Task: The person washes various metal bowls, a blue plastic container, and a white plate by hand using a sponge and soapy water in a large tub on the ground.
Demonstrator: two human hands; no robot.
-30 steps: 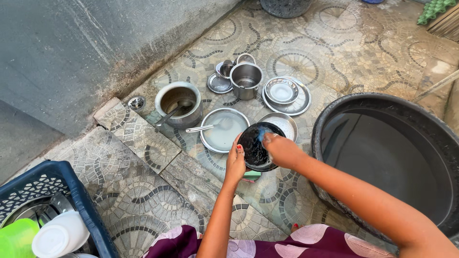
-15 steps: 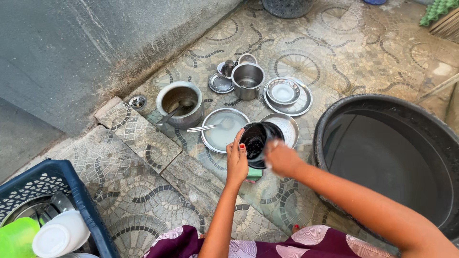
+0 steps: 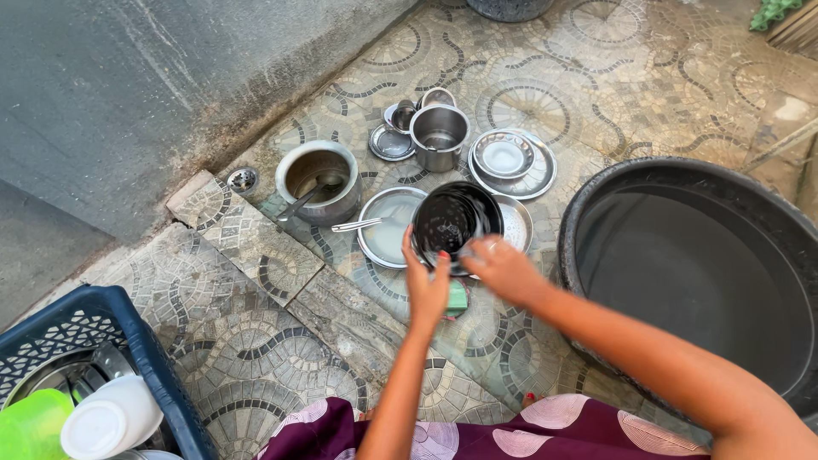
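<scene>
Black bowl gripped by left hand at rim; right hand closed on its lower edge, above steel plates.

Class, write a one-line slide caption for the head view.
Both hands, left hand and right hand, hold a black bowl over steel dishes on patterned tile floor.

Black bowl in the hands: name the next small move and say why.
Probably tip the black bowl toward the big tub and rinse it. The left hand grips its lower rim, the right hand rubs its edge, and its inside looks wet and speckled; the tub's water lies right beside them.
</scene>
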